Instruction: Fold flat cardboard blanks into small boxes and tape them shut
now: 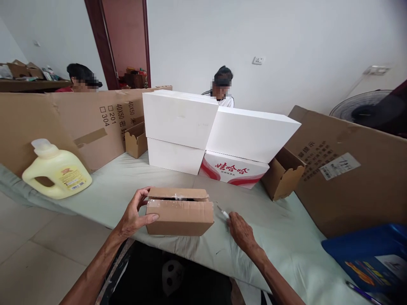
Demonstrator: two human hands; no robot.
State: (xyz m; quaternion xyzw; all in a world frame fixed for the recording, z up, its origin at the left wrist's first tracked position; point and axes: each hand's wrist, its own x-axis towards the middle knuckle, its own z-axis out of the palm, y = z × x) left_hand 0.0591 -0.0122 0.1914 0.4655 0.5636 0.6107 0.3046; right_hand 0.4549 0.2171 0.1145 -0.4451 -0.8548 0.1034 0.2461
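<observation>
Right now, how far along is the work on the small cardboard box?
Done: the clear tape on the small cardboard box looks parted along the top seam; a dark gap shows. In hand: the left hand holds the box's left end, the right hand a thin white tool by its right end. Left: both flaps lie nearly closed, hiding the inside.

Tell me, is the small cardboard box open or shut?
Partly open: the small cardboard box shows a dark gap between its top flaps.
</observation>
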